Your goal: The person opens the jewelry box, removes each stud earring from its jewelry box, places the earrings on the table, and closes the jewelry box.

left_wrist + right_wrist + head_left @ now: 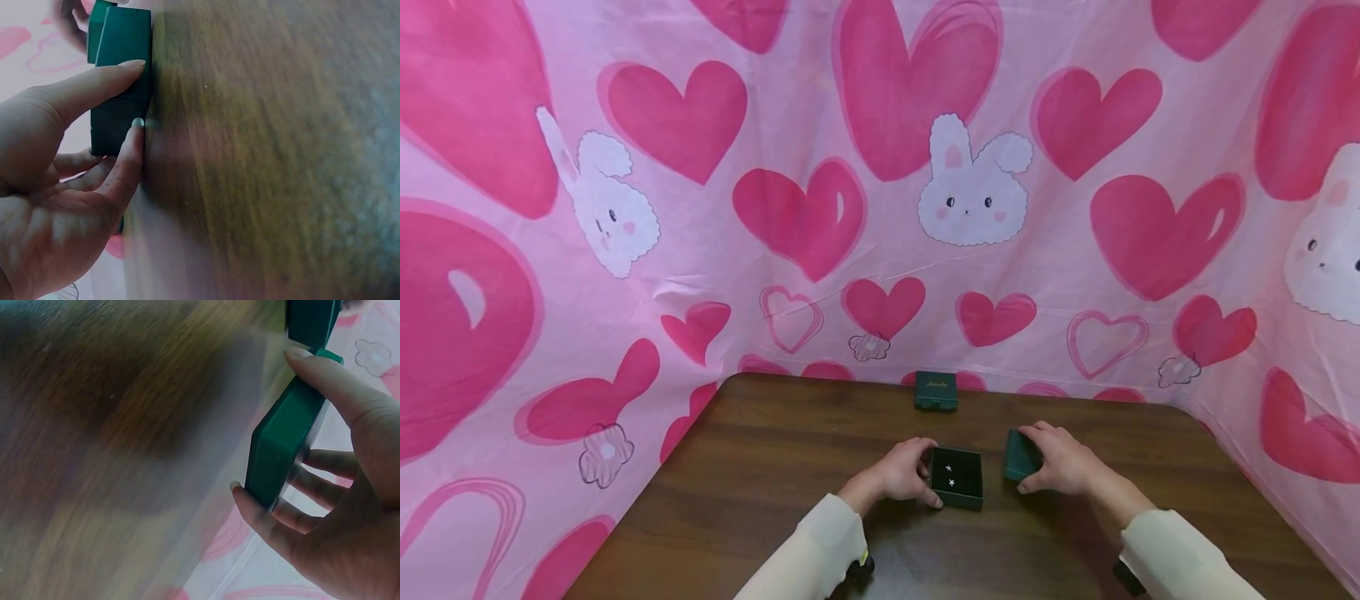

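A dark green jewelry box base (957, 502) sits on the wooden table, with a black lining and two small silver star-shaped earrings (951, 482) on it. My left hand (901, 472) grips its left side, thumb on the near wall and fingers at the far side; the left wrist view shows the thumb and a fingertip against the green wall (122, 44). Right of the base, my right hand (1063, 461) holds the green box lid (1021, 457) tilted, by its edges. In the right wrist view the lid (281, 434) lies between thumb and fingers.
A second green box (936, 392), closed and with gold lettering on top, stands at the table's far edge. Behind the table (737, 467) hangs a pink cloth (895, 258) printed with hearts and rabbits, which also runs along both sides.
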Motion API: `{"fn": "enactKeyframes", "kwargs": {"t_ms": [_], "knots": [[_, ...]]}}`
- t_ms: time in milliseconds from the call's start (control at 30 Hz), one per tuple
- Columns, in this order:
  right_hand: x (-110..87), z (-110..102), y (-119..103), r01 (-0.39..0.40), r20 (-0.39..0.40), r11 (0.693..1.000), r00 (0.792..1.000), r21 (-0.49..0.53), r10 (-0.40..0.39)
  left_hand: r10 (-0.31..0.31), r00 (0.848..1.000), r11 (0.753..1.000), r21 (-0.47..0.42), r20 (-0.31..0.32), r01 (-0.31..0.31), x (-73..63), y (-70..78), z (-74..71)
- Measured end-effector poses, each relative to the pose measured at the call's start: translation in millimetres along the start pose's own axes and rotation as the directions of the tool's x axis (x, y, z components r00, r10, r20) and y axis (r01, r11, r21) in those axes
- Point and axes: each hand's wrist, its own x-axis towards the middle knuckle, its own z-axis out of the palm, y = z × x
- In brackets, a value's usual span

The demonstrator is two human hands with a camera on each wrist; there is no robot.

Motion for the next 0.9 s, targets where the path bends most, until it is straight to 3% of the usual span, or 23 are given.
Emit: {"fn": "enactKeyframes", "kwargs": {"t_ms": [900], "knots": [[-5.3, 1, 41, -0.113, -0.011, 0.993, 0.994, -0.044, 0.113, 0.000, 1.000, 1.000, -0.014, -0.005, 0.000, 2.0, 1.6, 0.8]]}}
